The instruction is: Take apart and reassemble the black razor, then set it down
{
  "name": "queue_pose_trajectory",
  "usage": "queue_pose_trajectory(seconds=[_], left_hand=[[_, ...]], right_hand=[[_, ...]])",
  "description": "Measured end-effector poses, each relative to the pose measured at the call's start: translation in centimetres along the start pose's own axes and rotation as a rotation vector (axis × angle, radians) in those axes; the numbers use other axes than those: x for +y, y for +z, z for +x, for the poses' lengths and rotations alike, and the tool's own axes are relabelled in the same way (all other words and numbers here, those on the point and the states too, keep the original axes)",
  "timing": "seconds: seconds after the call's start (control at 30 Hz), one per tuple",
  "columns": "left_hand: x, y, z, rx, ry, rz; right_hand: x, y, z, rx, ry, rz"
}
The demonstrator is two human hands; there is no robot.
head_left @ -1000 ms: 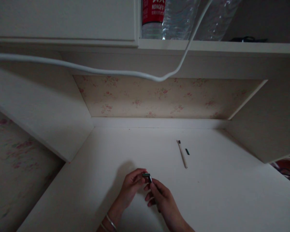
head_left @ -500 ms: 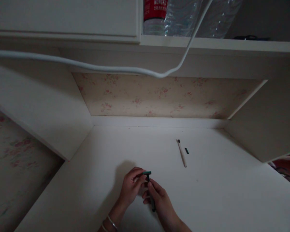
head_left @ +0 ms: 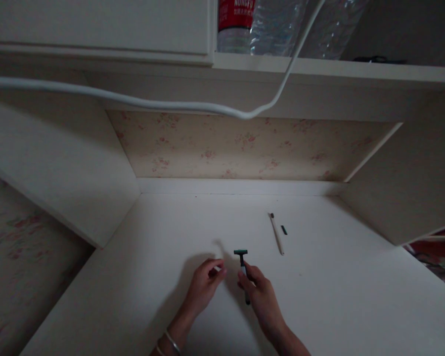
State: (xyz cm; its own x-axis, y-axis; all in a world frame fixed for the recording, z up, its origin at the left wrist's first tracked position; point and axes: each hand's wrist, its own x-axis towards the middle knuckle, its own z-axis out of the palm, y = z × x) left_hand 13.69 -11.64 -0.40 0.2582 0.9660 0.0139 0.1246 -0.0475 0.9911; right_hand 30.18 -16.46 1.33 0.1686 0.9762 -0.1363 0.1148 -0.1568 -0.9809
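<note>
A razor [head_left: 244, 271] with a dark handle and a green-topped head is in my right hand [head_left: 262, 295]. The fingers and thumb wrap its handle, and the head points away from me. To its left, my left hand [head_left: 203, 284] is apart from the razor. Its thumb and forefinger curl together in a pinch, with no object visible between them. Beyond my hands, a toothbrush [head_left: 277, 235] with a pale handle and dark bristles lies on the white tabletop [head_left: 163, 232]. Beside it rests a small dark green strip [head_left: 284, 230].
A white cable [head_left: 193, 105] hangs across the view above the table. Overhead, a shelf [head_left: 319, 67] holds clear plastic bottles [head_left: 276, 29], one with a red label. White panels [head_left: 70, 163] flank the tabletop, and floral wallpaper [head_left: 222, 148] covers the back.
My right hand has moved the razor forward and to the right, away from my left hand. The left fingers, earlier at the razor's head, are now off it.
</note>
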Motion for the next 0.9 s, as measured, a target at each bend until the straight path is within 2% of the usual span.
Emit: queue_pose_trajectory(seconds=[0.1,0.23,0.33,0.4,0.63,0.9], left_hand=[[-0.4,0.0,0.1,-0.010,-0.007,0.027],[-0.6,0.0,0.1,-0.008,-0.009,0.044],[-0.9,0.0,0.1,-0.014,-0.020,0.043],[-1.1,0.0,0.2,-0.015,-0.025,0.035],[-1.2,0.0,0.4,-0.004,-0.022,0.023],[-1.0,0.0,0.4,-0.018,-0.014,0.055]], right_hand=[[0.5,-1.4,1.3,0.062,-0.057,-0.204],[0.8,-3.9,4.5,0.123,-0.137,-0.511],[0.4,-5.9,7.6,0.145,-0.110,-0.886],[0.0,-7.0,9.5,0.164,-0.069,-1.008],[-0.5,-8.7,13.8,0.169,0.017,-1.196],[-1.0,-8.8,15.7,0.151,0.031,-1.297]])
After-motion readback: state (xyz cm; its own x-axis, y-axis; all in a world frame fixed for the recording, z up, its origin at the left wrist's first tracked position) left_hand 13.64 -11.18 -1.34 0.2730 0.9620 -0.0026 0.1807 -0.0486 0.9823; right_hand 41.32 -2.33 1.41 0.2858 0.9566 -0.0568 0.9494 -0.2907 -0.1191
